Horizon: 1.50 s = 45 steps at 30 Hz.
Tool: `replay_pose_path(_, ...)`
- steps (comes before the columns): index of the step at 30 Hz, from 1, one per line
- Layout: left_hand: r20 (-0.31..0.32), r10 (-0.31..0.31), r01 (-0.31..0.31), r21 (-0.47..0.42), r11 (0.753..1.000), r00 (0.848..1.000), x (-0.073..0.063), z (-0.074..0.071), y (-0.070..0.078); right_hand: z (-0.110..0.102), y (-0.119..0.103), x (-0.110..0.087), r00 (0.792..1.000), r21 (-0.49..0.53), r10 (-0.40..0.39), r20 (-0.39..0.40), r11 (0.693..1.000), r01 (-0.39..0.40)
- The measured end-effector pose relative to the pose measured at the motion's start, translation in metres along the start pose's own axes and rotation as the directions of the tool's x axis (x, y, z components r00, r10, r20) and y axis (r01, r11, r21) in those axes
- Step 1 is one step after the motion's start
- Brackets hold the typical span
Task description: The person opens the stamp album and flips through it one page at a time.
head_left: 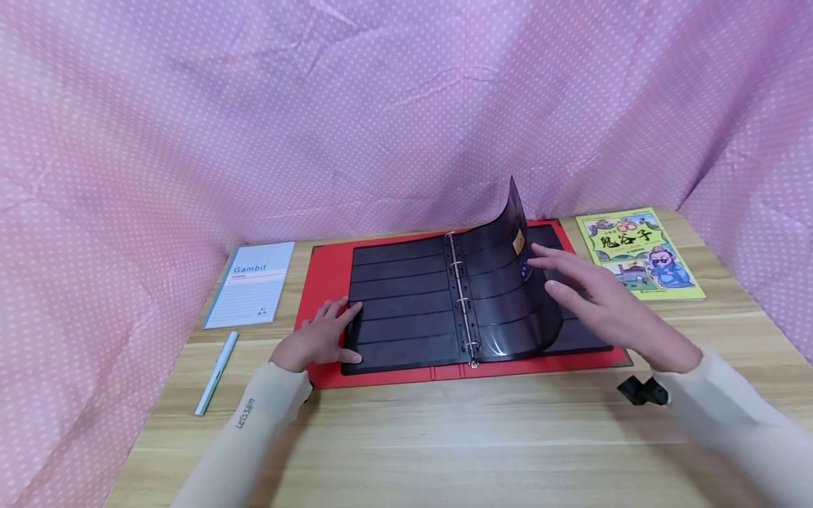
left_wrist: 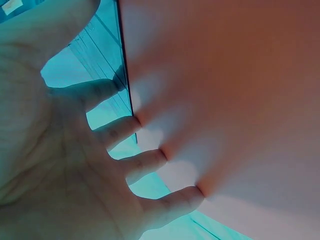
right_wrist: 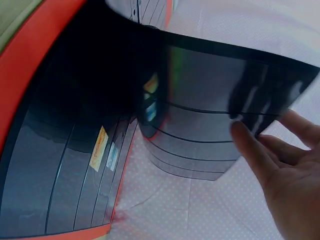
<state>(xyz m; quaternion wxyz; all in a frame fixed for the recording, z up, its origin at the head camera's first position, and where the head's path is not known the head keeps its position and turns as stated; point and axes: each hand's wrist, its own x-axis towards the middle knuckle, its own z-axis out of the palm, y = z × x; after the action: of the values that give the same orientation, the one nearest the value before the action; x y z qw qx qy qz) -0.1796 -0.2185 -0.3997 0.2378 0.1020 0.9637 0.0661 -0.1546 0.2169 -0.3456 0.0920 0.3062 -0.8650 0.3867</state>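
A red ring album (head_left: 320,282) lies spread on the table, its black pocket pages on metal rings (head_left: 462,303). One black page (right_wrist: 200,122) curves up from the right half. My right hand (head_left: 600,300) pinches its outer edge, thumb on one face and fingers behind it in the right wrist view. Small stamp-like cards (right_wrist: 98,148) sit in the pockets of the page beneath, and their reflection shows on the raised sheet. My left hand (head_left: 320,335) rests with spread fingers at the left page's outer edge, fingertips touching the red cover.
To the left lie a Gambit notebook (head_left: 250,286) and a light blue pen (head_left: 217,372). A yellow illustrated booklet (head_left: 641,254) is behind the right hand. Pink dotted cloth (head_left: 406,120) hangs along the table's back and sides.
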Motion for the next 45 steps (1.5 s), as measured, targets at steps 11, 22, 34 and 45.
replay_pose_path(11, -0.007, -0.003, 0.003, 0.006, 1.0, 1.0, 0.002, -0.003, -0.001, -0.002, -0.015, 0.013, 0.951, 0.151, -0.155, -0.266, 0.968, 0.2)
replay_pose_path(22, -0.003, -0.003, 0.003, -0.009, 1.0, 1.0, 0.001, 0.003, -0.003, 0.02, -0.008, 0.026, 0.919, 0.388, -0.204, -0.337, 0.86, 0.333)
replay_pose_path(34, -0.026, 0.016, -0.016, -0.008, 1.0, 1.0, 0.001, 0.003, -0.002, 0.032, -0.015, 0.033, 0.923, 0.471, -0.258, -0.284, 0.802, 0.369)
replay_pose_path(45, -0.019, 0.01, -0.01, -0.014, 1.0, 1.0, -0.001, 0.002, -0.001, 0.064, -0.012, 0.027, 0.978, 0.313, -0.05, 0.201, 0.95, -0.015)
